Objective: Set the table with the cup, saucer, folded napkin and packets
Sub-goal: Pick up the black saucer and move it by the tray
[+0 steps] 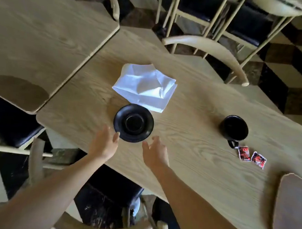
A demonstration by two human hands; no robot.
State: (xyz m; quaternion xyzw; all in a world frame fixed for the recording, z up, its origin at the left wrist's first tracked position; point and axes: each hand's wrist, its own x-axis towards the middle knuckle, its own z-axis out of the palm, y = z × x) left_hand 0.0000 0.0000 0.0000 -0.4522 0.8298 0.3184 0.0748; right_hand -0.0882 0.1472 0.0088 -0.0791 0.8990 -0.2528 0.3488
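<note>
A black saucer (pixel 133 123) lies on the wooden table (pixel 189 147) near its front edge. My left hand (pixel 104 143) hovers at the saucer's lower left rim, fingers apart, thumb close to the rim. My right hand (pixel 156 153) is open just below the saucer's right side, holding nothing. A loosely crumpled white napkin (pixel 145 86) lies just beyond the saucer. A black cup (pixel 234 128) stands to the right, handle toward me. Two red-and-white packets (pixel 252 158) lie beside the cup's handle.
A second wooden table (pixel 32 33) adjoins on the left. Brown placemat-like patches sit at the left (pixel 17 92) and at the far right (pixel 295 214). Pale wooden chairs with dark seats ring the tables, one directly below me (pixel 110 195).
</note>
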